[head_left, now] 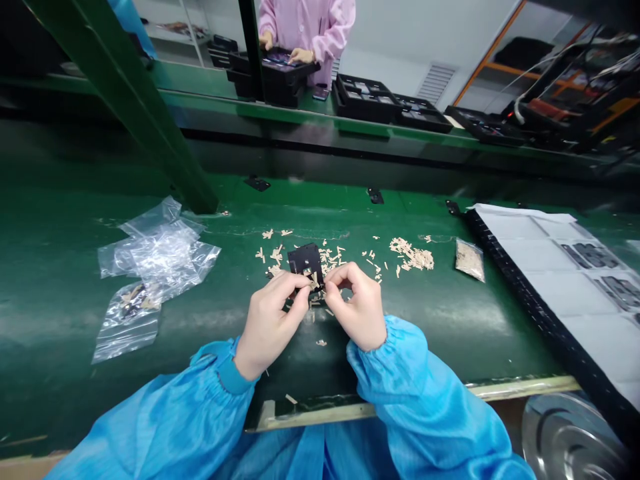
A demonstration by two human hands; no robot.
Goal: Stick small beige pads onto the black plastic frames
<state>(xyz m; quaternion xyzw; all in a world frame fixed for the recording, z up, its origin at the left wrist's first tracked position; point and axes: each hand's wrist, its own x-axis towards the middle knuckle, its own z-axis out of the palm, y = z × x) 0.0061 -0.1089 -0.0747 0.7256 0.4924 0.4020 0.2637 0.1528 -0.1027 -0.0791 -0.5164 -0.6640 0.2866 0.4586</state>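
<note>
Both of my hands work over a small flat black plate with cut-outs lying on the green table. My left hand pinches thumb and forefinger together at the plate's lower edge, on a small beige piece. Opposite it, my right hand has thumb and forefinger pressed together beside the plate's lower right corner; what lies between those fingertips is too small to make out. Loose beige pieces are scattered around the plate, and some are hidden under my hands. To the right lies a denser pile of the same pieces.
Clear plastic bags lie at the left, and a filled small bag at the right. Beyond it is a white compartment tray with dark parts. A green post rises left. Across the bench, a person in pink handles black trays.
</note>
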